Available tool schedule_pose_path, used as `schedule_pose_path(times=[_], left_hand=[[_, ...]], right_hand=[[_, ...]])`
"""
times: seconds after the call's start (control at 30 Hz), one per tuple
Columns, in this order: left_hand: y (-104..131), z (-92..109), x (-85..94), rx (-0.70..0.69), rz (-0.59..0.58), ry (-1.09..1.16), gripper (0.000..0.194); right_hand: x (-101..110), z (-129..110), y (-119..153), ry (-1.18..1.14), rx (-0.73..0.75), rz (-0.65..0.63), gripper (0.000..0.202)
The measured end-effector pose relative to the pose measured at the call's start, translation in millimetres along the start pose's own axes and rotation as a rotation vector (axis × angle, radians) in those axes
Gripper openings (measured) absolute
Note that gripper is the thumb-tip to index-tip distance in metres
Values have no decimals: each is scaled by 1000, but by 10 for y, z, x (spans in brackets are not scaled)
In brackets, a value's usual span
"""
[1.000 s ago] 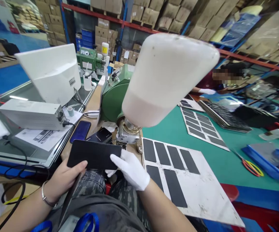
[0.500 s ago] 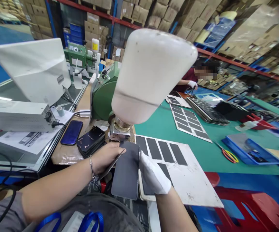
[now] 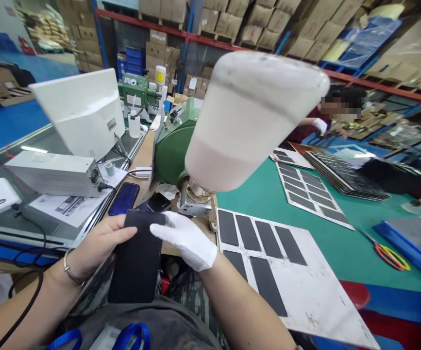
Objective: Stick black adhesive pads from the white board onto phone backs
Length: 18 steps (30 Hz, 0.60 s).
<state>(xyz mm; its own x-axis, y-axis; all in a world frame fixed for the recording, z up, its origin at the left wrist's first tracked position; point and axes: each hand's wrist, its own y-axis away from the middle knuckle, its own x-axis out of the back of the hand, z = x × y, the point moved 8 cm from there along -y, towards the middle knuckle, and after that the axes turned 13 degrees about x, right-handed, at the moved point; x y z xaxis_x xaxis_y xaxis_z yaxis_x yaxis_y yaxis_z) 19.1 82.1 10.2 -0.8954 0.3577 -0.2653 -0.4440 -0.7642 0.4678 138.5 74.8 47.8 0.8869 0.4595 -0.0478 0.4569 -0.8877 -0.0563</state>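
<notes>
A dark rectangular panel [image 3: 136, 267] is held upright in front of my body, away from the machine. My bare left hand [image 3: 103, 243], with a bracelet at the wrist, grips its left edge, thumb on the front face. My right hand [image 3: 190, 243], in a white glove, is closed on the upper right edge, its thumb across the front. Behind the panel, a stack of black printed pieces [image 3: 159, 201] is partly hidden. The machine's metal nozzle head [image 3: 195, 201] stands just beyond my right hand, under a large white bottle [image 3: 246, 121].
On the right, a white board [image 3: 315, 287] carries several dark panels in rows. Another such board [image 3: 314, 194] lies farther back on the green table. Scissors [image 3: 390, 255] and a blue tray [image 3: 410, 243] are at the right. A phone [image 3: 124, 198] lies left; a co-worker's gloved hand [image 3: 320, 126] is beyond.
Both hands have moved the panel left, away from the nozzle head. My right hand has shifted from its right side to its upper edge. The whole view has turned slightly left.
</notes>
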Motion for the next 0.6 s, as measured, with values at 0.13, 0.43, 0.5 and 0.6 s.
schedule_pose_path(times=[0.13, 0.43, 0.5, 0.6], left_hand=[[-31, -98, -142, -7, -95, -295, 21], [-438, -443, -768, 82, -411, -528, 6], [-578, -349, -882, 65, -352, -379, 11], [-710, -217, -1110, 66, -340, -153, 27]], right_hand=[[148, 135, 86, 211, -93, 64, 26], [1143, 321, 1110, 23, -55, 649, 25], [1273, 331, 1293, -63, -68, 660, 22], [1415, 298, 1454, -120, -100, 700, 19]])
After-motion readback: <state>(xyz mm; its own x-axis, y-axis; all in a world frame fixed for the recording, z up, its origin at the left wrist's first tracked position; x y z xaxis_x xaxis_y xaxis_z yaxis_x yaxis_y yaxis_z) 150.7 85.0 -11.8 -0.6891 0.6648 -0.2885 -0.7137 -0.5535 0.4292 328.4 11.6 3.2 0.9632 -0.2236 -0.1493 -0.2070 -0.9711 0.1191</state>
